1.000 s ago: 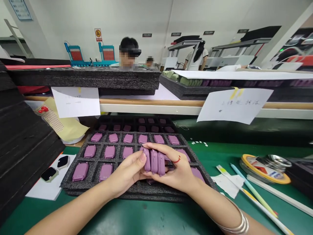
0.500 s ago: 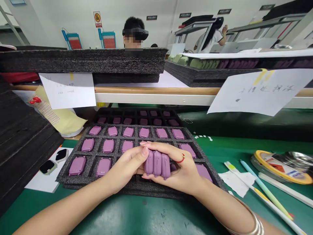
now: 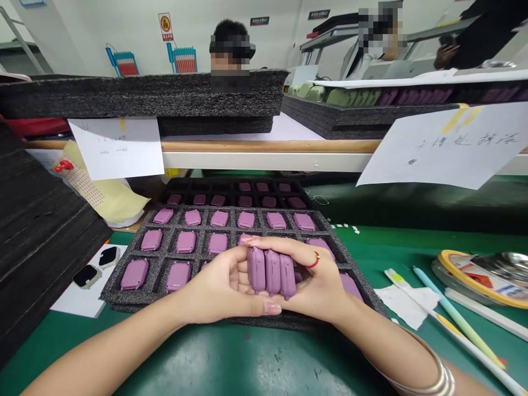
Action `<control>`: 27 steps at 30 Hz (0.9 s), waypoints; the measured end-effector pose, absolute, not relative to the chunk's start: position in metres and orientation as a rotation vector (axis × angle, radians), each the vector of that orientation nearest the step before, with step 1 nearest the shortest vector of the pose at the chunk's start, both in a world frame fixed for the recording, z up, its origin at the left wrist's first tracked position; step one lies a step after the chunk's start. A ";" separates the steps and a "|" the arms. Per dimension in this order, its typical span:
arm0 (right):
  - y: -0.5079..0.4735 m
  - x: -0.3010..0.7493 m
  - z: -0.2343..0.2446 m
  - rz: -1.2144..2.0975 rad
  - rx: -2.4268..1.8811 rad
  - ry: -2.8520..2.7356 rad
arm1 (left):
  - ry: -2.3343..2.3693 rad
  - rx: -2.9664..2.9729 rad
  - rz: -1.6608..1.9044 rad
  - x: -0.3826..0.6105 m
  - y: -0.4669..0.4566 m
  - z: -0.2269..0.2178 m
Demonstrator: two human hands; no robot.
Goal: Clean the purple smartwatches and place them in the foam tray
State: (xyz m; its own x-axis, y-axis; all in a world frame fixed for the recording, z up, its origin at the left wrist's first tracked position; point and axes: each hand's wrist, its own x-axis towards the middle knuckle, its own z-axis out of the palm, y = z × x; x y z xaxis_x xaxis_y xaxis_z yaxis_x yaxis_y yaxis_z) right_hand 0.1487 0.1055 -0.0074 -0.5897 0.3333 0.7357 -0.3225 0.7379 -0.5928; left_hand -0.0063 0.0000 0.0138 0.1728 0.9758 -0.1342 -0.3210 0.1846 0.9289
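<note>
Cradling three purple device cases [image 3: 267, 271] side by side between left hand [image 3: 216, 289] and right hand [image 3: 315, 280], grip closed snugly around them, edges aligned, just above the black foam tray [image 3: 108, 294].

You are on a factory assembly floor, working at a bench with a green mat [image 3: 231, 357]. Black foam trays [image 3: 136, 96] of identical purple units [image 3: 185, 242] are stacked around you and along the shelf ahead. A safety sign [image 3: 165, 27] hangs on the white wall, upper left, and a co-worker [image 3: 230, 47] sits across the bench.
</note>
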 end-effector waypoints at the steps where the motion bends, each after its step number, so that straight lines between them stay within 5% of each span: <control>1: 0.105 0.149 -0.008 0.900 -0.023 -2.002 | 0.918 0.910 1.135 -0.005 0.001 0.013; 27: 0.103 0.148 -0.012 0.839 0.025 -2.029 | 1.067 0.833 1.088 -0.002 -0.005 0.020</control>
State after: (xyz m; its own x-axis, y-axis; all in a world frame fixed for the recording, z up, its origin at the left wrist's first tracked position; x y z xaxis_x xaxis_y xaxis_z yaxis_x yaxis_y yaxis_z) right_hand 0.1477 0.1028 -0.0117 -0.5845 0.2932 0.7566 -0.3269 0.7683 -0.5503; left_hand -0.0016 -0.0054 0.0198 0.1030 0.9611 -0.2561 -0.2741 0.2749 0.9216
